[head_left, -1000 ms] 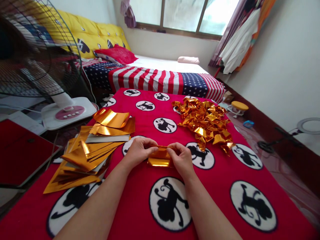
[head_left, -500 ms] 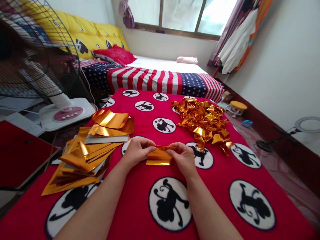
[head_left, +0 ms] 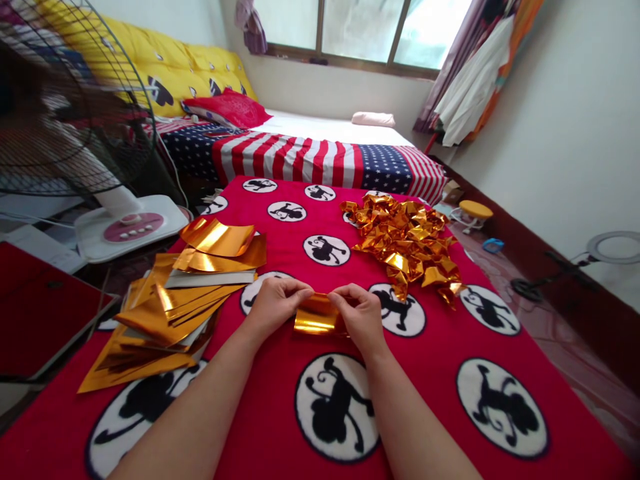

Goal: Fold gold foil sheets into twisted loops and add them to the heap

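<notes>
A sheet of shiny gold foil paper [head_left: 319, 316] is held low over the red cloth, its upper edge folded. My left hand [head_left: 277, 303] pinches its left end between thumb and fingers. At the right part of the upper edge, my right hand [head_left: 361, 317] is closed in a pinch, thumb in front. To the left lies a fanned stack of flat gold foil sheets [head_left: 175, 313], some showing a pale backing. A heap of folded gold foil pieces [head_left: 407, 240] sits at the far right of the cloth.
The red cloth [head_left: 425, 413] with black monkey figures covers the table. An electric fan [head_left: 130, 227] stands at the left, beside a red board [head_left: 45, 307]. Beyond is a bed [head_left: 310, 157]. A yellow stool [head_left: 475, 211] and a ring light [head_left: 615, 248] are at the right.
My right hand has shifted slightly left along the foil paper, closer to my left hand. The paper's lower part now tilts and catches more light. Both hands keep their hold.
</notes>
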The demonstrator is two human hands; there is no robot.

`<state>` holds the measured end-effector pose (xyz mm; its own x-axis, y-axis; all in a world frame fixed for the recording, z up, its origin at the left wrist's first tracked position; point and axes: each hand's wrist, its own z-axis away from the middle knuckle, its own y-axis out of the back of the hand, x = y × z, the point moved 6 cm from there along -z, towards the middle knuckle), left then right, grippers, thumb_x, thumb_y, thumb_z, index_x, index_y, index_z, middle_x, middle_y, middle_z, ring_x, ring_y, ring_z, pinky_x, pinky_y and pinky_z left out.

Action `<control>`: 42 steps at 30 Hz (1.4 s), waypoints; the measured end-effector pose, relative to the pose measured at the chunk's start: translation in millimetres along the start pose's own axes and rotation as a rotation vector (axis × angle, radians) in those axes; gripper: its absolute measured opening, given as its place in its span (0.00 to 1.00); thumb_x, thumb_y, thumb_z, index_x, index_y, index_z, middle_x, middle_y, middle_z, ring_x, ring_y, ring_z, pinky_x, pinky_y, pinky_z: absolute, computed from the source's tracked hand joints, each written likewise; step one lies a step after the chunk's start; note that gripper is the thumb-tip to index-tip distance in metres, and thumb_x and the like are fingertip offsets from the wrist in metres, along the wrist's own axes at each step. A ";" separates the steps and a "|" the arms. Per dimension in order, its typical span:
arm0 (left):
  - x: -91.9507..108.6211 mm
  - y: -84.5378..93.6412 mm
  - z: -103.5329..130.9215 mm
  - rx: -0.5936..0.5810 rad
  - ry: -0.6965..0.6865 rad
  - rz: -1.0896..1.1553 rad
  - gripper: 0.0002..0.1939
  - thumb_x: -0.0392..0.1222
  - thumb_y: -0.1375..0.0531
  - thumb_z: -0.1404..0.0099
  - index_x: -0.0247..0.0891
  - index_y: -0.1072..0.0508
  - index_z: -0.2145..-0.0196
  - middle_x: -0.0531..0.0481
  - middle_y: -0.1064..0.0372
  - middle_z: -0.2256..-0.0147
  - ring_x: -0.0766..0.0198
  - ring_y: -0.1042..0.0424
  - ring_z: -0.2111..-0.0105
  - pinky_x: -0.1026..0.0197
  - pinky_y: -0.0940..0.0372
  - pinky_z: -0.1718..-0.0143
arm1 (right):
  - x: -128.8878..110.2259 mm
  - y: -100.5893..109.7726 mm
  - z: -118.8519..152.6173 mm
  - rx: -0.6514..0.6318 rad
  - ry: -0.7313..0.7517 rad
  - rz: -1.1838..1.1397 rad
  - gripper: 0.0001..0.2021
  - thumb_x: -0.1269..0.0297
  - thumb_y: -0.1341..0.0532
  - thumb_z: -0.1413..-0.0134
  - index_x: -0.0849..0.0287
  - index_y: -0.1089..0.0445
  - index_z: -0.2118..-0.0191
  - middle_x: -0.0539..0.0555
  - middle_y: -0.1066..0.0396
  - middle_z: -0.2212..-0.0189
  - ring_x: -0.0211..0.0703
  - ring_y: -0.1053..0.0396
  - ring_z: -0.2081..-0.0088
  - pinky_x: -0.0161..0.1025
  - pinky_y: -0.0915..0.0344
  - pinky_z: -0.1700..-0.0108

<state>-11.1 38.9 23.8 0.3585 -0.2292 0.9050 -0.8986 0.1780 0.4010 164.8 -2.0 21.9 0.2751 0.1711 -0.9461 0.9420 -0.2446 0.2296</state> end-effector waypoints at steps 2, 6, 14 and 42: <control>-0.4 3.5 0.3 0.031 0.000 -0.026 0.10 0.45 0.38 0.42 0.37 0.19 0.71 0.49 0.22 0.72 0.61 0.26 0.72 0.65 0.36 0.70 | 1.2 3.4 -0.7 -0.008 -0.007 0.020 0.09 0.59 0.35 0.50 0.59 0.25 0.73 0.52 0.25 0.76 0.40 0.30 0.74 0.33 0.36 0.72; -1.7 10.3 -0.8 0.080 0.019 -0.040 0.09 0.45 0.37 0.44 0.37 0.20 0.73 0.48 0.23 0.73 0.60 0.26 0.71 0.65 0.36 0.70 | 1.3 10.4 -2.9 -0.004 0.009 0.086 0.06 0.62 0.36 0.50 0.58 0.24 0.72 0.52 0.24 0.74 0.40 0.30 0.72 0.33 0.37 0.70; -5.4 8.9 -3.5 0.054 0.065 0.051 0.10 0.47 0.35 0.46 0.36 0.22 0.74 0.49 0.24 0.75 0.64 0.28 0.75 0.67 0.38 0.75 | 0.9 9.6 -4.0 -0.056 -0.082 -0.042 0.08 0.60 0.35 0.52 0.60 0.25 0.74 0.51 0.26 0.78 0.39 0.31 0.76 0.33 0.37 0.73; -2.8 -5.4 3.4 0.082 0.251 0.572 0.19 0.55 0.36 0.44 0.34 0.28 0.76 0.51 0.29 0.80 0.70 0.32 0.81 0.71 0.40 0.80 | -39.9 -6.9 18.1 -0.032 0.517 0.273 0.11 0.58 0.36 0.45 0.51 0.24 0.56 0.54 0.27 0.65 0.44 0.30 0.63 0.40 0.33 0.58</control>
<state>-8.1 35.3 18.6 -0.1453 0.1142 0.9828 -0.9786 0.1298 -0.1597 143.8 -24.4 53.9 0.5588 0.5515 -0.6193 0.8272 -0.3175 0.4637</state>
